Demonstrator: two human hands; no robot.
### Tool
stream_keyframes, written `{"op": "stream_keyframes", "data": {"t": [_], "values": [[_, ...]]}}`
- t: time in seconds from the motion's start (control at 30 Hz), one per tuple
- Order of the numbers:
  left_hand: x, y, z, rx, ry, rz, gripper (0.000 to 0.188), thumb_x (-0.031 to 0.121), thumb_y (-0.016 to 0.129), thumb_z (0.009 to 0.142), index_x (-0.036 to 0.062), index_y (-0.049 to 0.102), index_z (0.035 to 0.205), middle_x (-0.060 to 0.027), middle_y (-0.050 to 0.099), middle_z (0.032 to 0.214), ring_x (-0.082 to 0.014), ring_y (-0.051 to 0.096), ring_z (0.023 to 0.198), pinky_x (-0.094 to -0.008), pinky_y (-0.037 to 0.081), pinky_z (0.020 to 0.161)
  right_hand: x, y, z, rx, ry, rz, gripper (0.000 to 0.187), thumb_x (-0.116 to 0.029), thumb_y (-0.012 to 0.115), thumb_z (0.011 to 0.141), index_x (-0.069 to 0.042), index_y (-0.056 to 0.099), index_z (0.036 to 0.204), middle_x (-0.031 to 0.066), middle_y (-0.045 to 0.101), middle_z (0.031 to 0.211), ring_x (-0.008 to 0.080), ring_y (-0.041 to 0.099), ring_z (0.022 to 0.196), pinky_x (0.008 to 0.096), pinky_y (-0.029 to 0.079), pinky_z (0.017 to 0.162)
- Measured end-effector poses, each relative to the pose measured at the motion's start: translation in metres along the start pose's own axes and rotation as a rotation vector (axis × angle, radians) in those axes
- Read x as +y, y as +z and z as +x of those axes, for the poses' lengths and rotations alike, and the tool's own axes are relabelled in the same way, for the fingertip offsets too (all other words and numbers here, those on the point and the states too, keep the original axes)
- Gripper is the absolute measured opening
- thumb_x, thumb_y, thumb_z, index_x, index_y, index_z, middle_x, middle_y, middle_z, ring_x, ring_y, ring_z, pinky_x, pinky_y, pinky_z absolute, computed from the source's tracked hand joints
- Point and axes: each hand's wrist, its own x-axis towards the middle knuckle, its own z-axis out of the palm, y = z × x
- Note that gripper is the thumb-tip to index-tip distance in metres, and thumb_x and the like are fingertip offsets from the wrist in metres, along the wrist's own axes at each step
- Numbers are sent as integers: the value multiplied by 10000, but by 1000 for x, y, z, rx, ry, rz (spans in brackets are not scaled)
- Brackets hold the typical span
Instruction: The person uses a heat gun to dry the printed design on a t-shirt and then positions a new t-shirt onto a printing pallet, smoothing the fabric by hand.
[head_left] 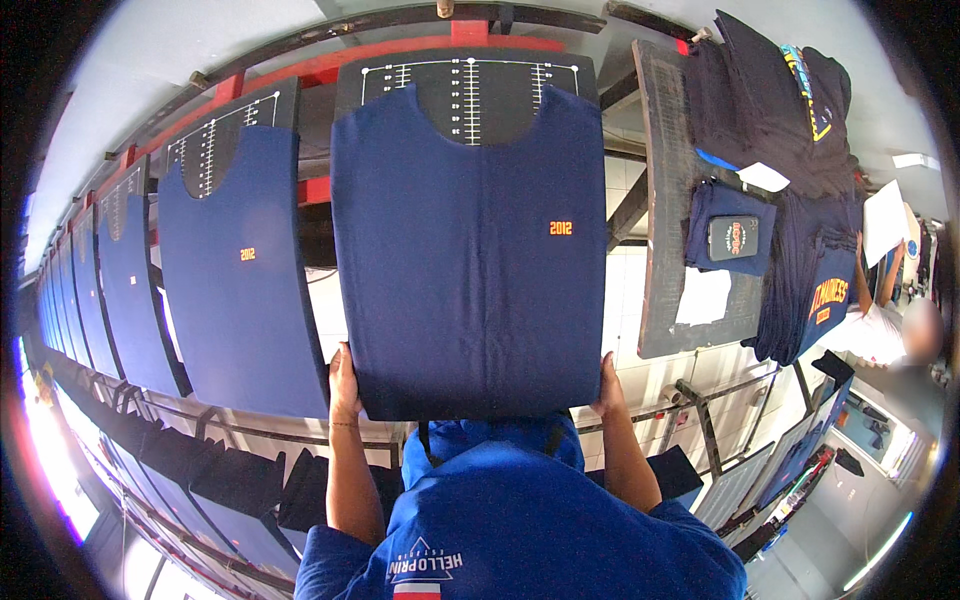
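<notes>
A navy T-shirt (470, 260) is stretched over a black printing board with white ruler marks (472, 72), which shows at the neck opening. A small orange print sits on the right side of its chest. My left hand (344, 385) grips the shirt at its lower left edge. At the lower right edge, my right hand (607, 388) holds the shirt the same way. Most fingers of both hands are hidden behind the edges. The fabric has faint vertical creases down its middle and looks otherwise smooth.
More boards with navy shirts (235, 270) run in a row to the left. On the right, a worn board (655, 200) carries dark folded garments (800, 270) and a paper sheet (703, 297). Beyond it, another person (880, 330) holds a white sheet (884, 222). Metal rails cross behind me.
</notes>
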Motion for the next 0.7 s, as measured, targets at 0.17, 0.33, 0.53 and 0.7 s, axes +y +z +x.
{"op": "stream_keyframes", "data": {"t": [0.17, 0.33, 0.53, 0.7], "values": [[1, 7, -6, 23, 40, 91, 502, 456, 415, 1032, 20, 597, 1200, -99, 670, 1100, -185, 637, 956, -345, 515, 844, 6, -41, 11, -155, -68, -233, 585, -462, 582, 942, -4, 514, 1300, 149, 628, 1222, 266, 627, 1082, 423, 512, 933], [0, 3, -4, 26, -9, 84, 539, 473, 413, 1028, 1, 585, 1221, -124, 655, 1126, -200, 631, 968, -344, 505, 862, 0, -46, 7, -88, -120, -258, 547, -428, 532, 978, -7, 495, 1325, 150, 604, 1251, 262, 559, 1189, 440, 428, 1026], [50, 29, 22, -6, -1, 79, 562, 472, 397, 1032, -22, 572, 1235, -126, 638, 1132, -190, 606, 1000, -336, 482, 898, -31, 95, -24, 161, -997, -1446, 586, -421, 499, 988, 22, 447, 1370, 230, 466, 1380, 345, 454, 1291, 478, 349, 1081], [105, 56, 68, -95, 358, 289, 432, 378, 509, 1016, -23, 605, 1148, -44, 633, 1034, -121, 562, 957, -287, 452, 869, -32, 227, 21, -895, -1378, -2078, 759, -520, 570, 858, 27, 435, 1367, 216, 383, 1460, 436, 372, 1343, 564, 298, 1108]]}}
